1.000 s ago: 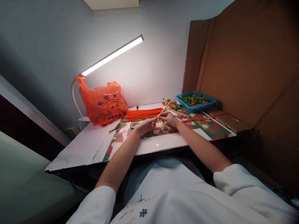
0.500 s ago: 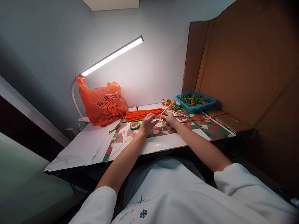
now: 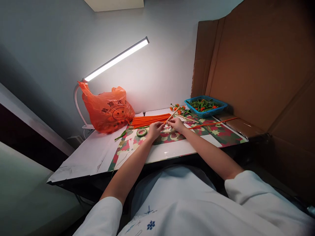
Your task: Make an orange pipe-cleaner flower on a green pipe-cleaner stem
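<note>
My left hand (image 3: 155, 129) is closed in a pinch over the middle of the table, on a small bit of orange pipe cleaner (image 3: 165, 122). Close beside it, my right hand (image 3: 176, 124) pinches a pale wooden stick (image 3: 174, 113) that slants up and to the right, at the same orange bit. Fingers hide most of what lies between the hands. Behind my left hand rests a bundle of orange pipe cleaners (image 3: 150, 120). A long orange strand (image 3: 214, 123) stretches right from beside my right wrist. A roll of green tape (image 3: 141, 132) lies left of my left hand.
A blue basket (image 3: 206, 114) of green-stemmed orange flowers stands at the back right, with loose orange flowers (image 3: 176, 108) beside it. An orange plastic bag (image 3: 108, 111) hangs from the lit lamp (image 3: 116, 59). Cardboard (image 3: 246, 72) walls the right side. A green twist (image 3: 120, 135) lies left.
Both hands stay together at the orange bit, with slight finger shifts; the left fingers have drawn closer together. The whole view has shifted slightly.
</note>
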`<state>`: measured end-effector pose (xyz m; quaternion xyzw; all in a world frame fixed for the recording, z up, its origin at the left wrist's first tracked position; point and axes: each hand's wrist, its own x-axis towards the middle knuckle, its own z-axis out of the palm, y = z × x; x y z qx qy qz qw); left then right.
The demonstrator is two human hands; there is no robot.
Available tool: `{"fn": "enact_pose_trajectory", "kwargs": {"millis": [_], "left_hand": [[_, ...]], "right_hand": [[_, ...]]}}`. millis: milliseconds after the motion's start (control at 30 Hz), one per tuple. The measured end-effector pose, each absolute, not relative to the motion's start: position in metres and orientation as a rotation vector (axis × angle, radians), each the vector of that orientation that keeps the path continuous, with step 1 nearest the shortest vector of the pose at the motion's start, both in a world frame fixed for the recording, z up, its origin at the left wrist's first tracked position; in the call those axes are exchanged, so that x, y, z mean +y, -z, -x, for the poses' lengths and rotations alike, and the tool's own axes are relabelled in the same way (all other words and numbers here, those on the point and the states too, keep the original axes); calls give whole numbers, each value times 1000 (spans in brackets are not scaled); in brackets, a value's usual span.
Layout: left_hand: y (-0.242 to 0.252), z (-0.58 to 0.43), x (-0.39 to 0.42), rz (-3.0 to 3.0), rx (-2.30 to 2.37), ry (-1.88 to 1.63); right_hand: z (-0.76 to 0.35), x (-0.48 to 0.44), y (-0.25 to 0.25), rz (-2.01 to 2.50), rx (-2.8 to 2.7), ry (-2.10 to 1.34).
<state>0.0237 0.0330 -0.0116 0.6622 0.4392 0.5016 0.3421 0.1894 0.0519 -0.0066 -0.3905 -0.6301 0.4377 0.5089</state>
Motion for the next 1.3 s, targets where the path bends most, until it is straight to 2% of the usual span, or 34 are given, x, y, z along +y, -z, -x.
{"fn": "enact_pose_trajectory", "kwargs": {"millis": [167,467,600,867,1300], "left_hand": [[5,-20,31,-1225,849,-1035],[-3,-18,24,-769,571,-831],[-4,-20,22,-755,576,-829],[6,-25,26,-1078,709,-1059],[-11,-25,15,-812,579,-884]], "right_hand": [[-191,50,3,874,-1542,-1070],[-191,45,-6,717,-1448,-1279],[-189,44,-7,721,-1448,-1250],[-188,50,-1,809,-1454,-1138],[-190,51,-6,739,-1466,-1070]]}}
